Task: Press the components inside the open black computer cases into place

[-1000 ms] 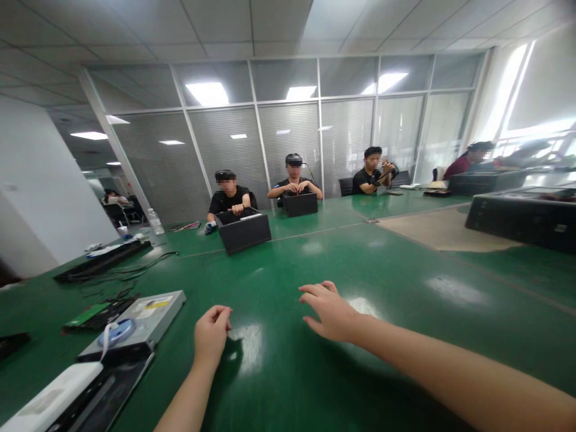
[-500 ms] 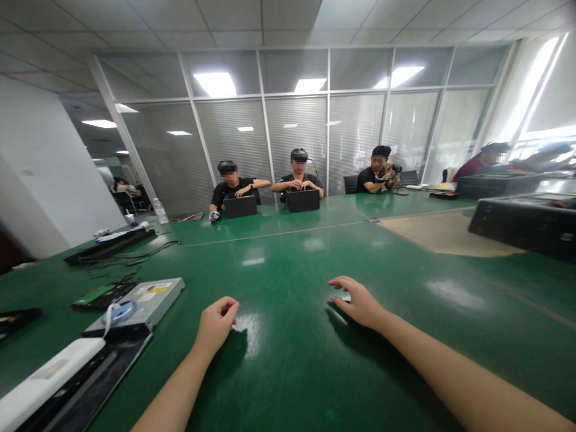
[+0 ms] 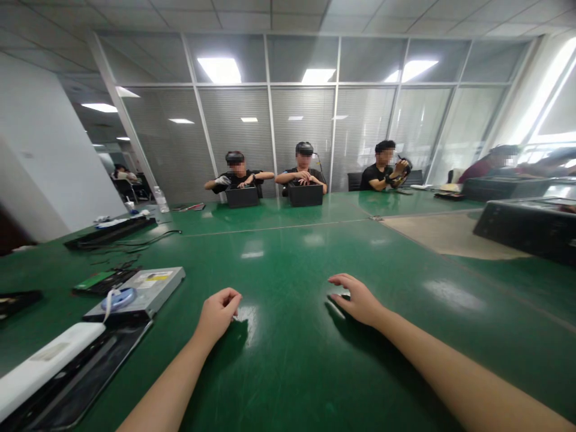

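Over the green table (image 3: 279, 360), my left hand (image 3: 219, 312) is curled with its fingers pressed together; whether anything is inside is hidden. My right hand (image 3: 355, 299) rests at the tabletop with thumb and fingers apart, holding nothing. A silver disc drive (image 3: 166, 282) lies left of my left hand, with a roll of blue tape (image 3: 119, 299) on it. Nearer to me a white power strip (image 3: 49, 360) lies along a black metal panel (image 3: 99, 375).
Behind the drive are a green circuit board (image 3: 94, 281), cables (image 3: 153, 239) and a long black part (image 3: 112, 233). Across the table, people work at black boxes (image 3: 306, 195). A black computer case (image 3: 526, 228) stands at the right, by a brown sheet (image 3: 445, 233).
The view has shifted slightly. My hands keep nearly the same pose. Across the table, the leftmost person's gloved hand has risen from the tabletop to beside the box.
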The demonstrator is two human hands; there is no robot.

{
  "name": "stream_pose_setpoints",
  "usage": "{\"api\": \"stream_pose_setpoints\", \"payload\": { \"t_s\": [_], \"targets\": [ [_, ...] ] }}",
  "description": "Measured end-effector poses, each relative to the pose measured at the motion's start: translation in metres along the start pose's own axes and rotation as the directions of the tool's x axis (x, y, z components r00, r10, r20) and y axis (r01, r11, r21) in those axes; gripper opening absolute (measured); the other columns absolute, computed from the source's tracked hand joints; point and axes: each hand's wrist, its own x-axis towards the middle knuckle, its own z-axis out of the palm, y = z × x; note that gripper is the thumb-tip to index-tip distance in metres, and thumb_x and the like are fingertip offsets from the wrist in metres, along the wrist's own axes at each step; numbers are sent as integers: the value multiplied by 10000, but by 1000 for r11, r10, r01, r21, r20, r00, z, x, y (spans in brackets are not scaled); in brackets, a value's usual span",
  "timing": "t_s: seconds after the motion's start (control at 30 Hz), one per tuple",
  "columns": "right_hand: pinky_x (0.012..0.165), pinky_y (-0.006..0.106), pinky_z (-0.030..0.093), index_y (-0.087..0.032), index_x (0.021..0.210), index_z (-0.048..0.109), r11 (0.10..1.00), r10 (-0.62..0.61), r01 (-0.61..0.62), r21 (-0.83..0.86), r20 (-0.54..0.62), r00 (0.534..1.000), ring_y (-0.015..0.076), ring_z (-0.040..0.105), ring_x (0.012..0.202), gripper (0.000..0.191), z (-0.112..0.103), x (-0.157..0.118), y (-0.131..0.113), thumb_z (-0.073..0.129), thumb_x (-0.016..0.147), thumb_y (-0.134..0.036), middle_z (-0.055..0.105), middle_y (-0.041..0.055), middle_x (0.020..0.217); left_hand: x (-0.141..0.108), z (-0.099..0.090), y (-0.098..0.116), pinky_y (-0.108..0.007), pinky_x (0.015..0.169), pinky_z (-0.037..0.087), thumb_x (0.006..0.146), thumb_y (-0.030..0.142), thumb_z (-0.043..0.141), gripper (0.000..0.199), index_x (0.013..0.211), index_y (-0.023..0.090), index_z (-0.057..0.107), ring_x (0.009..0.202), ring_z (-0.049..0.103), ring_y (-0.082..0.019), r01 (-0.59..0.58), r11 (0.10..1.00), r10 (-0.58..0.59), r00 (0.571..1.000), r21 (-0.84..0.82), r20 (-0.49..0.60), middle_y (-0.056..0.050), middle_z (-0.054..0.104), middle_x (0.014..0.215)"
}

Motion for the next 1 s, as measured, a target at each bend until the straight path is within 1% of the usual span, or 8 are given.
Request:
{"api": "stream_pose_setpoints", "payload": {
  "t_s": [0.23, 0.4, 0.63, 0.87, 0.93, 1.0],
  "targets": [
    [960, 406, 479, -228, 1196, 599, 1000, 3, -3, -12, -1, 1000, 212, 601, 1038, 364, 0, -1, 0, 606, 833, -231, 624, 80, 1130, -2, 0, 6, -253, 560, 430, 814, 446, 561, 271, 740, 195, 629, 492, 568, -148, -15, 1000, 15, 1000, 19, 20, 29, 593, 542],
    [955, 402, 479, -210, 1185, 605, 1000, 15, -15, -22, 3, 1000, 215, 601, 1034, 356, 0, -1, 0, 610, 830, -240, 625, 86, 1125, -2, 1, 3, -259, 560, 435, 812, 451, 561, 272, 749, 195, 631, 497, 579, -154, -16, 1000, 15, 1000, 20, 27, 28, 597, 543],
    [969, 415, 475, -226, 1207, 599, 1000, 15, -15, -2, 15, 1000, 216, 601, 1049, 383, -2, 0, -4, 611, 824, -219, 626, 82, 1133, -2, -1, 6, -262, 544, 429, 806, 486, 568, 303, 756, 195, 635, 489, 568, -158, -1, 1000, 2, 1000, 20, -6, 24, 592, 537],
    [975, 414, 476, -218, 1272, 548, 999, 23, -24, -22, -27, 999, 214, 597, 1059, 458, -3, 1, -5, 607, 817, -195, 617, 93, 1165, 1, -2, 10, -262, 557, 425, 804, 520, 557, 333, 762, 201, 642, 489, 560, -157, 10, 998, -11, 1000, 69, 6, 28, 594, 546],
    [1001, 430, 459, -218, 1298, 529, 997, -11, 6, -74, -65, 998, 233, 576, 1120, 489, -6, 1, -12, 607, 815, -201, 602, 108, 1221, 2, -3, 8, -262, 561, 424, 796, 526, 555, 337, 765, 202, 644, 499, 563, -161, 10, 997, -11, 1000, 80, 8, 26, 596, 550],
    [1044, 460, 416, -223, 1331, 505, 982, -90, 64, -178, -138, 986, 263, 527, 1210, 515, -13, 2, -25, 603, 825, -222, 568, 122, 1306, 3, -4, 6, -263, 567, 427, 795, 536, 549, 347, 773, 203, 645, 509, 568, -165, 12, 996, -13, 1000, 93, 13, 25, 597, 552]
  ]
}}
